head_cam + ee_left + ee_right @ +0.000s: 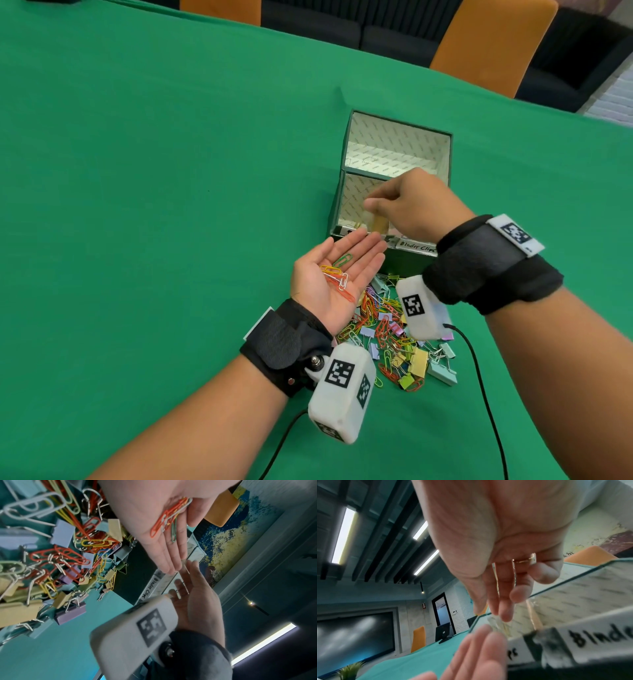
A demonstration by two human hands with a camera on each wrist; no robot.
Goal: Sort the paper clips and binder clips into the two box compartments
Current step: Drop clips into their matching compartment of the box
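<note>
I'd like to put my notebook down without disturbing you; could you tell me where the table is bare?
The green table is bare to the left of the box and left hand, and beyond the box toward the chairs. It is crowded in front of the box, where the clip pile lies between both wrists.

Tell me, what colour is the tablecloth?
Green tablecloth, clearest in the head view.

Background items only
Green tablecloth (137,171) is spread; orange chairs (493,44) are seen behind; potted plant (350,670), monitor (443,632) noted.

"Binder Clips" label (417,246) on box (404,262)
</note>
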